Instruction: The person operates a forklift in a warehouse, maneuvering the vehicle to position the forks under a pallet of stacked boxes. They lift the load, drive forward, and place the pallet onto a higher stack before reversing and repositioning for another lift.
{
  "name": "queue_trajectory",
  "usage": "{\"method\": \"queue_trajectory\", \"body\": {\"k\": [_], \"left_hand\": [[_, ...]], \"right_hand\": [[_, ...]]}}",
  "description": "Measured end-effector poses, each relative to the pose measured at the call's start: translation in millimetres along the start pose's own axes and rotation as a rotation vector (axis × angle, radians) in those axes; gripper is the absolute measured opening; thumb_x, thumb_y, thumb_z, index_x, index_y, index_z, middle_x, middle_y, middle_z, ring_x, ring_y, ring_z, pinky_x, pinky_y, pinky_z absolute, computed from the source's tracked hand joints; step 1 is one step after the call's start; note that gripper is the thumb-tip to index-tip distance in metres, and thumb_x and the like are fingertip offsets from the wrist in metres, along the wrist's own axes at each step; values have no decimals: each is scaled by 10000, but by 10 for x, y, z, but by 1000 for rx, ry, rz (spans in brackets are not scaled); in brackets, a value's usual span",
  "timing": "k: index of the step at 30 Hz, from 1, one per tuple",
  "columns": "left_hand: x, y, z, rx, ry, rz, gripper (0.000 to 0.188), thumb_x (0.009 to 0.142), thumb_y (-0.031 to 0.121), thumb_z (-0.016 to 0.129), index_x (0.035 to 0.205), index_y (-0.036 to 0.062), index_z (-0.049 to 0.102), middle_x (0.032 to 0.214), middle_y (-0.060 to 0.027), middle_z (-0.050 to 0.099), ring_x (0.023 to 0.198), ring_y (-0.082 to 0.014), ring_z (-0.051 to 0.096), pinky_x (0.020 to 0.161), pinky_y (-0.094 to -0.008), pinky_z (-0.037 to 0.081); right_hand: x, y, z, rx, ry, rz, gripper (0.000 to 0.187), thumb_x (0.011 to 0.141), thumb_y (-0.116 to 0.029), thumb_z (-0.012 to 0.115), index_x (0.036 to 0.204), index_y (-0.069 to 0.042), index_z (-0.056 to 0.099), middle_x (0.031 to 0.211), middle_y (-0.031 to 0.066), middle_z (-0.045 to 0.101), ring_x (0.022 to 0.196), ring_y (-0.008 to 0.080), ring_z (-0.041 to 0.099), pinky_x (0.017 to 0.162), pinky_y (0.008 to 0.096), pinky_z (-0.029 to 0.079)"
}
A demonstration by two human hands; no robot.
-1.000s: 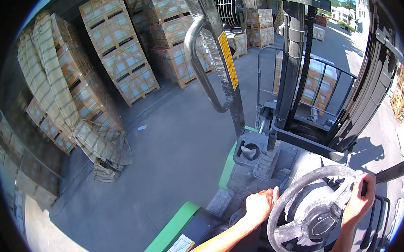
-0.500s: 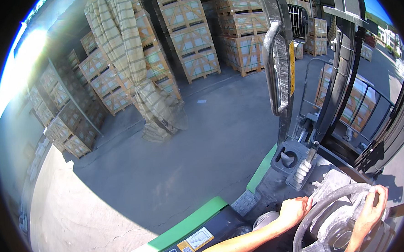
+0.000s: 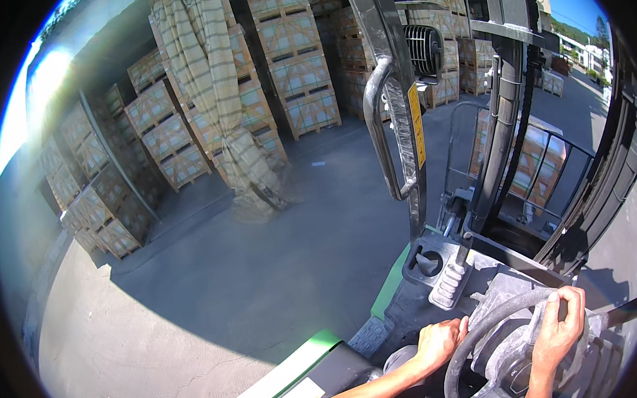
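My right hand (image 3: 561, 324) is closed round the upper right rim of a dusty black steering wheel (image 3: 476, 327), thumb on the near side. Just left of the wheel's rim, my left hand (image 3: 440, 342) is curled into a loose fist; whatever lies inside its fingers is hidden. A lever with a ribbed grey boot (image 3: 449, 284) stands beyond the left hand, beside a cup-like recess (image 3: 428, 264) in the dusty console. The wheel belongs to a forklift with a green and black body (image 3: 326, 343).
Ahead rises the forklift's dark mast (image 3: 499, 132), with a guard post and grab handle (image 3: 378, 124) to its left. A wooden crate (image 3: 529, 170) sits beyond the load guard. Stacked crates (image 3: 301, 70) and a striped curtain (image 3: 215, 82) line the far side of the concrete floor (image 3: 285, 251).
The forklift's post, mast and wheel sit farther left in view, along with both hands. My right hand stays on the rim, and my left stays curled beside it.
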State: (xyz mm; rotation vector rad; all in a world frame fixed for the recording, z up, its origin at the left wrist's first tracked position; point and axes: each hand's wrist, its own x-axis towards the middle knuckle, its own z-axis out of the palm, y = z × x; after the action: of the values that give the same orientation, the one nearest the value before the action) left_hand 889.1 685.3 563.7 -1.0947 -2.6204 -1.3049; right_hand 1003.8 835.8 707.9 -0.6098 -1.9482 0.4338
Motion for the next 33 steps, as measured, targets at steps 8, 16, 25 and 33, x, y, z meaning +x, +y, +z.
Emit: {"method": "queue_trajectory", "body": {"k": [8,16,25,33], "left_hand": [[-92,301,433,63,80,-11,463,1020,361,606,653,79,627,625,-146,651,550,-370,666,501,-474,514],[-214,580,902,82,154,-35,471,1002,367,636,624,87,613,556,-159,594,506,-368,640,469,-481,469],[46,706,1477,112,169,-116,488,1008,367,626,619,74,604,583,-168,614,539,-386,645,502,-501,474],[349,628,1832,116,15,-271,467,1063,419,544,856,50,741,723,-186,700,672,-372,708,643,-459,533]], "right_hand": [[116,395,-267,87,-22,-35,68,879,28,627,918,19,571,886,143,573,848,317,599,788,423,486],[184,874,-506,171,-25,-53,81,878,42,630,925,22,567,892,128,573,847,290,592,799,394,487],[398,1554,-335,252,-66,-67,107,858,49,666,922,8,590,895,134,593,843,311,613,784,416,500],[558,1903,-47,269,-81,-123,139,803,-11,743,889,-43,638,897,105,635,845,326,623,781,426,502]]}}
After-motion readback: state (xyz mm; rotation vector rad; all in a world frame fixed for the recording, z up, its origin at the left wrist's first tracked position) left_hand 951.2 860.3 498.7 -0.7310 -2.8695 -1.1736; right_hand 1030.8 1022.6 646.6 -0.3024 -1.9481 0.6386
